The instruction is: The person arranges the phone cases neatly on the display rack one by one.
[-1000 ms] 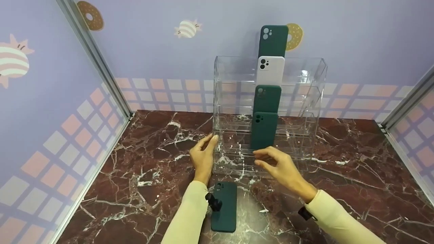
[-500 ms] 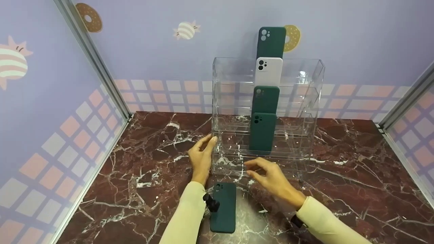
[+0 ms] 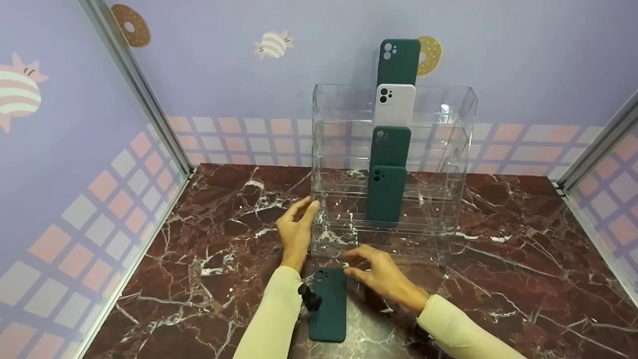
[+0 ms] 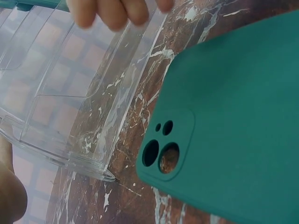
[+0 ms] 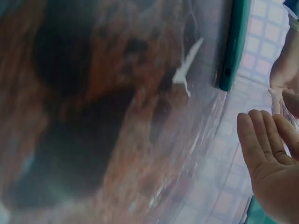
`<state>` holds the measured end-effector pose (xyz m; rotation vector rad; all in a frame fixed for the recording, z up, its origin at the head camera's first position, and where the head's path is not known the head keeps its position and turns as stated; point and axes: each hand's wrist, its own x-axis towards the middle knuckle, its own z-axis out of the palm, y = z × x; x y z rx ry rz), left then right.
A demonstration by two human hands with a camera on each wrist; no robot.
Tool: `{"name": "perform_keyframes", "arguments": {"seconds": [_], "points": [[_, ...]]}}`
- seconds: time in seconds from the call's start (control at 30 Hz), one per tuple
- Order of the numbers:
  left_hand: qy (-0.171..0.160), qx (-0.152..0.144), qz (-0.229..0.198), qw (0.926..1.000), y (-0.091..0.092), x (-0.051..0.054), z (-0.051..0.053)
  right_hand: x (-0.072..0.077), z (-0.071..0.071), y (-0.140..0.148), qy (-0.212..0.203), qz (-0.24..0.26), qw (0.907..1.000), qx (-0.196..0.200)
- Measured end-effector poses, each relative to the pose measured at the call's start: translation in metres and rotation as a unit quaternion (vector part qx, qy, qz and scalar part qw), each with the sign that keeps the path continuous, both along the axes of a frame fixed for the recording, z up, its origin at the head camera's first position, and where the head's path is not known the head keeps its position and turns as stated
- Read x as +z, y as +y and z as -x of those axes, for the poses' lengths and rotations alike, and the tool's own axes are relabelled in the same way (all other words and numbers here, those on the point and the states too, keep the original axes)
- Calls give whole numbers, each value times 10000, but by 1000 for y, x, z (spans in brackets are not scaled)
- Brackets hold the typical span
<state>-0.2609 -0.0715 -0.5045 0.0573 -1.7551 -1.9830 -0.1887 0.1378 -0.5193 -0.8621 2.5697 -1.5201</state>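
A clear tiered acrylic rack (image 3: 344,122) stands toward the back, with phone cases upright in a column: a green phone case (image 3: 398,62) at the top, a white phone case (image 3: 396,107), then a green phone case (image 3: 391,147) and a front green phone case (image 3: 386,197). My left hand (image 3: 295,232) grips the rack's left side edge, thumb on the front. On the table, below the rack's front, lies a dark green phone case (image 3: 331,311), seen large in the left wrist view. Beside its upper right corner, my right hand (image 3: 376,271) holds nothing, its fingers loosely bent.
The red-brown marble tabletop (image 3: 224,294) surrounds the rack. Lilac walls with tile patterns close in the back and both sides, with a metal corner post (image 3: 144,85) at the left. A black wrist camera (image 3: 310,298) on the left sleeve overlaps the lying case.
My right hand has moved away from the front case in the rack, down and left to the case on the table. The left hand stays at the rack's side.
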Motion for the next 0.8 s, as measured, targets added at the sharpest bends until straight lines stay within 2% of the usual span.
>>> {"name": "perform_keyframes", "arguments": {"seconds": [0.23,0.43,0.67,0.8], "points": [[-65,-76,-64,9999,0,1,-1,-7,1,-7,-96,-423,9991,30],[-160,-73,10,9998,0,0,-2,-7,3,-12,-121,-650,9978,68],[-184,-30,28,9998,0,2,-3,-9,3,-15,368,-1130,9928,110],[-150,-16,16,9999,1,1,-2,-8,3,-16,406,-1313,9904,138]]}}
